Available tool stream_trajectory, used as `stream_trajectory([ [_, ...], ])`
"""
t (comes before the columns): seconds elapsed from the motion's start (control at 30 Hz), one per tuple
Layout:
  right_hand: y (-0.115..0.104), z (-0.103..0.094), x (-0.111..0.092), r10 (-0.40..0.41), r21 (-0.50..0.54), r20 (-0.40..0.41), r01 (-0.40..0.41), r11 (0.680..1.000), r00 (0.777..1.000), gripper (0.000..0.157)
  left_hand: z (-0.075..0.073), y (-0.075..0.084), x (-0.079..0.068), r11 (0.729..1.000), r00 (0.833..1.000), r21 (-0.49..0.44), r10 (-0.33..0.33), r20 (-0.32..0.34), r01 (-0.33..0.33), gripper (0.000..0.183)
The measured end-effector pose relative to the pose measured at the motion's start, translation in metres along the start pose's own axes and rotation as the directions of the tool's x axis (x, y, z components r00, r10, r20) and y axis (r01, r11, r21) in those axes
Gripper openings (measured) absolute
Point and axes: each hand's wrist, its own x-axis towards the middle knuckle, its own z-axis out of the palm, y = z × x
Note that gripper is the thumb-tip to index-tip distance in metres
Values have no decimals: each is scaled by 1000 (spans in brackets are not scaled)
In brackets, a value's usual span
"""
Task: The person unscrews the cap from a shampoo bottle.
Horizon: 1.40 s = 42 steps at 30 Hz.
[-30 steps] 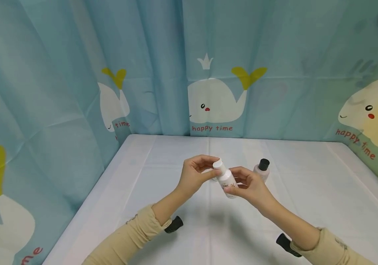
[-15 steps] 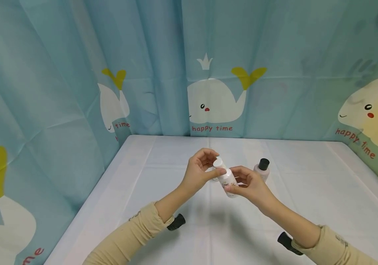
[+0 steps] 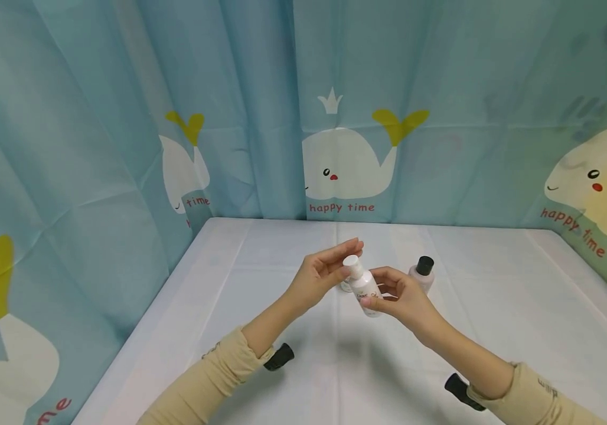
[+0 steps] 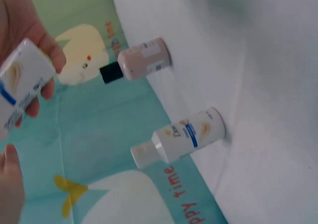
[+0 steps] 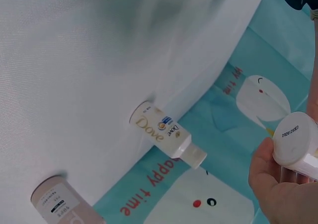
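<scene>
My right hand [image 3: 407, 301] grips a small white bottle [image 3: 364, 289] by its body, tilted above the table with its cap up and to the left. Printed lettering shows on the label, and its round base faces the camera in the right wrist view. My left hand [image 3: 319, 274] is at the white cap [image 3: 353, 265]; the thumb lies at the cap's near side while the straight fingers reach past behind it. The left wrist view shows only part of this hand, and the cap is hidden there.
A white Dove bottle [image 5: 161, 129] stands on the white table [image 3: 261, 260], mostly hidden behind the hands in the head view. To its right stands a pink bottle [image 4: 144, 60] with a black cap. A blue whale-print curtain [image 3: 261, 106] borders the table.
The left fingers pinch the cap at first, then lift away from it, and now stretch out straight behind it. My right hand keeps the bottle in nearly the same place.
</scene>
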Motion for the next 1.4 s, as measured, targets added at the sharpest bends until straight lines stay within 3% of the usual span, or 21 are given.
stream_trajectory([
  [0.2,0,0,-1,17,2,-4,-17,1000,1000,49,-4,1,-5,999,998,47,11,66,-15,47],
  [0.47,0,-1,-2,14,10,0,-14,1000,1000,50,1,-3,-5,998,995,22,56,-78,-54,56],
  [0.57,1,-1,-3,0,10,4,0,1000,1000,48,3,-4,-4,998,991,38,45,-126,-41,56],
  [0.87,5,-2,-3,-44,-3,8,44,999,999,45,6,-7,-2,998,991,64,37,-130,-29,61],
  [1.07,2,-3,-3,-61,-13,14,61,998,998,45,8,-4,1,999,989,48,-14,-150,22,43],
  [1.2,0,-3,-3,-53,-6,22,53,999,998,47,7,-4,2,999,991,25,-26,-130,29,64],
  [1.3,0,-3,-3,-46,-1,26,46,999,999,47,3,-5,0,1000,997,-8,-9,-75,9,87],
  [1.4,1,-5,-2,-35,3,29,35,999,999,48,-4,-6,-3,999,1000,-42,13,0,-13,88],
])
